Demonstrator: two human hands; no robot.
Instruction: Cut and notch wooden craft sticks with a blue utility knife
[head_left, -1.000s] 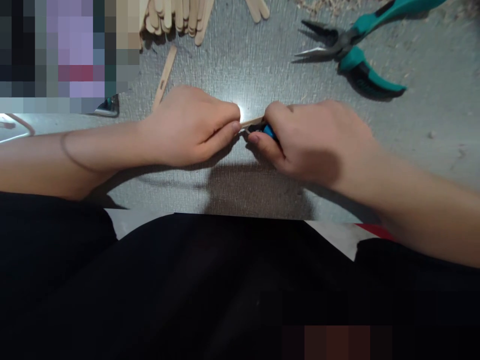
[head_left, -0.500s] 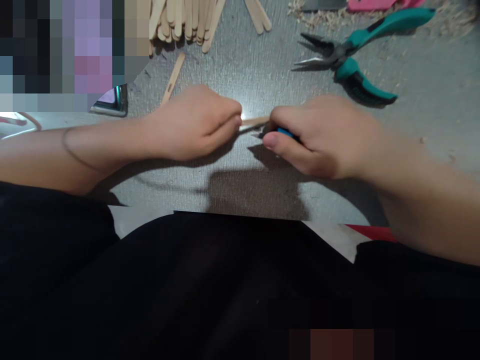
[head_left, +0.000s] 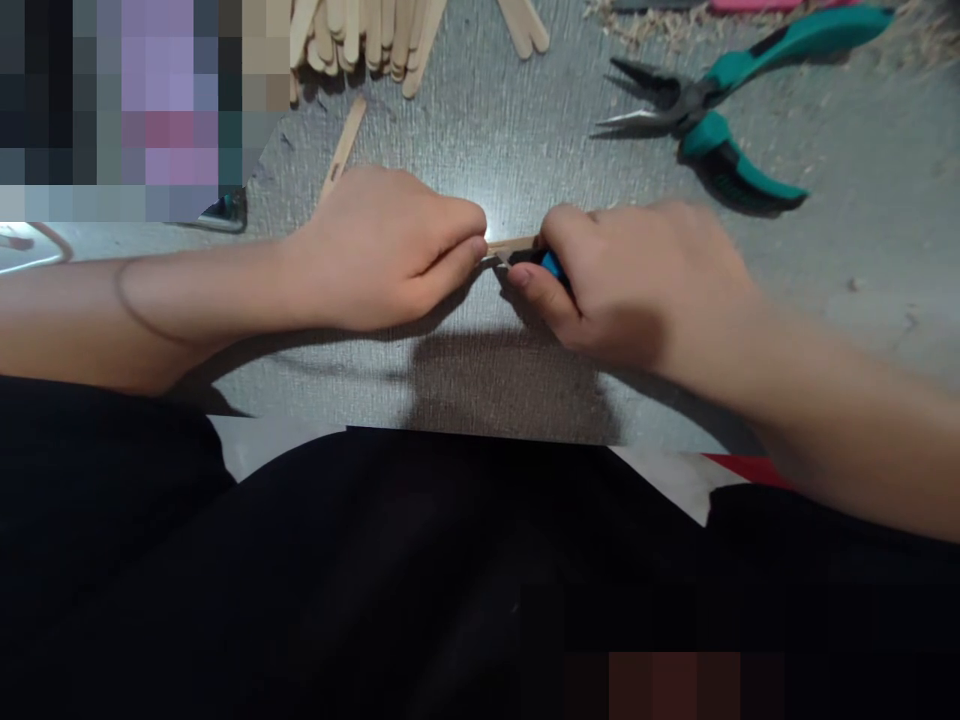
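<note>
My left hand [head_left: 397, 250] is closed around one end of a thin wooden craft stick [head_left: 514, 243], which spans the short gap to my right hand [head_left: 637, 275]. In my right fist sits a craft knife with a blue part [head_left: 553, 265] on its dark handle. Its short blade lies along the near edge of the stick, close to my left fingertips, and seems to touch the wood. Most of the knife's handle and both stick ends are hidden by my fingers. Behind my left wrist lies a loose craft stick [head_left: 346, 145].
A pile of craft sticks [head_left: 360, 35] lies at the back, with two more sticks [head_left: 523, 25] to its right. Open teal-handled pliers [head_left: 697, 105] rest at the back right, near wood shavings [head_left: 645, 35] and a pink object [head_left: 780, 5]. The grey table's edge runs close to my body.
My right thumb and the knife have moved left along the stick, closer to my left hand. My left hand stays nearly in place; the view has shifted slightly.
</note>
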